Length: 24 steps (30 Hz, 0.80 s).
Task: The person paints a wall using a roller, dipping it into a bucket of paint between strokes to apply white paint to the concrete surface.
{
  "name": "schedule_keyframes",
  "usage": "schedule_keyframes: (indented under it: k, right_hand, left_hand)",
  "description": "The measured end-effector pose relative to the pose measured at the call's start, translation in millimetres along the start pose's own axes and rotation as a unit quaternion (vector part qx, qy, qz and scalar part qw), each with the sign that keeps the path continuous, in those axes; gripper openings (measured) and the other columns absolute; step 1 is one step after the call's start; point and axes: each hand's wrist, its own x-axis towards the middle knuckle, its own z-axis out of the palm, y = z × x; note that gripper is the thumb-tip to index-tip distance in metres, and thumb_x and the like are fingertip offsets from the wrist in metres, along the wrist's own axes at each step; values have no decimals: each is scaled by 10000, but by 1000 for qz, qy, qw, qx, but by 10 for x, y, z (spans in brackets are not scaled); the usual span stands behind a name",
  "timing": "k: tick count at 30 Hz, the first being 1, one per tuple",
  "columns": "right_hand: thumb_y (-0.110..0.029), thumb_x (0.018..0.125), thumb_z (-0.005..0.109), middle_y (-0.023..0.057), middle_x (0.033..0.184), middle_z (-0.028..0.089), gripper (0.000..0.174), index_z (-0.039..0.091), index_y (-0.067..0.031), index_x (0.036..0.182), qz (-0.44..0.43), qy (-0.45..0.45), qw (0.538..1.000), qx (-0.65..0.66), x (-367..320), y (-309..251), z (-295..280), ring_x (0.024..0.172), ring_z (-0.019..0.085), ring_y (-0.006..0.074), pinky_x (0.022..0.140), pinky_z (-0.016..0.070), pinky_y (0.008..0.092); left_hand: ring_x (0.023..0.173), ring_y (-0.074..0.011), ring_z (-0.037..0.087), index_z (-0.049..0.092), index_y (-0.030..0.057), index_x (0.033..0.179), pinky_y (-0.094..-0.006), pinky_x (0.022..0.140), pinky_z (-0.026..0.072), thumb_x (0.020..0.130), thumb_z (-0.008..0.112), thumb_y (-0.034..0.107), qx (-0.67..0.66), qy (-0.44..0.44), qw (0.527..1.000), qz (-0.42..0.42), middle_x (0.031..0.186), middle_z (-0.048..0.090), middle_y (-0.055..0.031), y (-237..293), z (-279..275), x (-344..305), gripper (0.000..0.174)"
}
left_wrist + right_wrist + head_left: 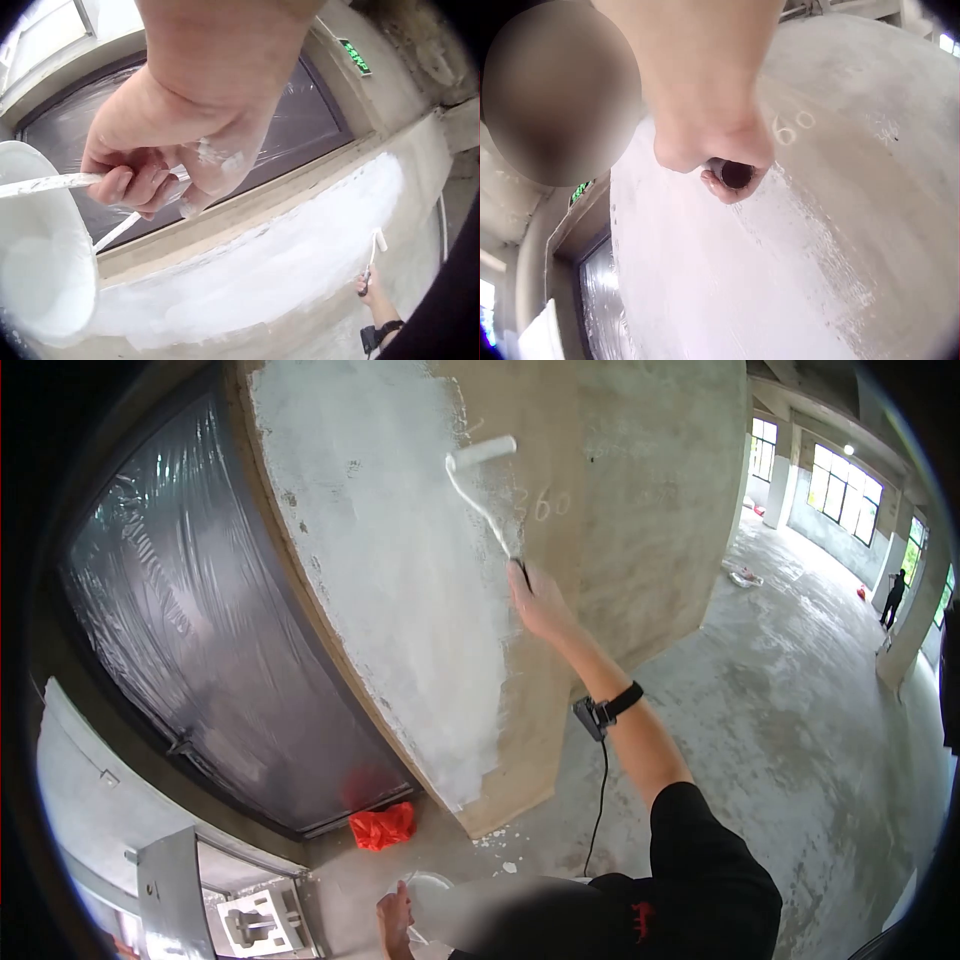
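Observation:
My right hand grips the dark handle of a paint roller, whose white sleeve lies against the wall near the edge of the white coat. In the right wrist view the fingers of the right hand wrap round the handle's end; the roller's sleeve is hidden there. The left hand, marked with white paint, holds a white stick-like piece that crosses a white bucket. White paint covers the wall's left part, with bare brown wall beside it.
A plastic-covered window or door is left of the wall. A red bag lies on the floor below it. A cable hangs from the right wrist camera. Far right, a person in dark clothes stands near a pillar.

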Motion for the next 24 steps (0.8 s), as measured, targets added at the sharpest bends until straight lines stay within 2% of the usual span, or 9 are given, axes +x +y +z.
schedule_keyframes:
  k: [2,4,6,10,12,13,18,21,24]
  right_hand:
    - [-392,970,371,270,807,580,448,527,27,942,-11,2,1000,-9,279,-380,-46,757,577,420,669,428,468]
    - [-408,970,357,283,836,581,471,535,28,963,-21,8,1000,-21,585,-522,-39,788,581,428,695,430,476]
    - [-418,960,392,21,603,444,417,464,-58,763,-59,42,997,6,922,-605,12,472,418,136,462,381,311]
    - [-418,953,409,8,588,427,403,459,-73,752,-82,76,993,32,1478,-1022,-19,426,399,126,421,376,305]
    - [-419,952,412,1,572,414,412,453,-68,739,-27,-5,993,113,1483,-1681,-244,397,389,120,396,369,294]
    - [-419,952,412,1,572,414,412,453,-68,739,-37,-5,993,115,1574,-1831,-273,397,389,120,396,369,294]
    - [-442,948,403,4,530,401,461,451,-56,700,-62,1,992,111,2015,-2359,-395,384,404,137,400,372,307]
    - [-460,947,393,15,505,395,498,446,-57,659,-74,-6,996,55,2065,-2288,-411,379,411,154,404,376,325]
    - [-473,947,377,28,496,387,519,444,-55,646,-49,22,998,13,1809,-2117,-409,374,410,166,405,373,336]
  left_hand:
    - [395,-87,356,522,40,692,-240,361,318,906,585,410,-8,-4,1000,9,523,406,15,-24,-24,29,432]
    - [402,-113,422,559,14,667,-269,366,344,887,588,433,41,19,999,-8,526,461,-9,21,18,42,474]
    - [405,-121,436,572,11,675,-272,370,356,886,590,432,45,23,999,-18,524,473,-14,26,5,90,471]
    - [417,-152,492,610,-2,690,-298,396,404,886,571,453,32,5,999,-7,526,513,-42,-125,-18,181,497]
    - [417,-132,468,592,12,685,-285,394,399,887,581,440,53,8,999,-3,532,493,-24,-29,-16,108,473]
    - [417,-112,445,573,26,680,-273,392,393,887,590,427,79,8,997,-3,537,474,-6,25,-18,65,452]
    - [484,-174,494,457,77,980,-337,442,415,884,543,330,112,15,993,36,607,517,-56,-230,-10,379,284]
    - [523,-212,523,387,107,1161,-375,472,428,883,515,271,181,16,976,121,649,543,-86,-626,-6,700,347]
    - [563,-249,552,318,138,1341,-413,502,441,881,487,213,259,-11,921,291,690,568,-116,-1379,-73,1192,496]
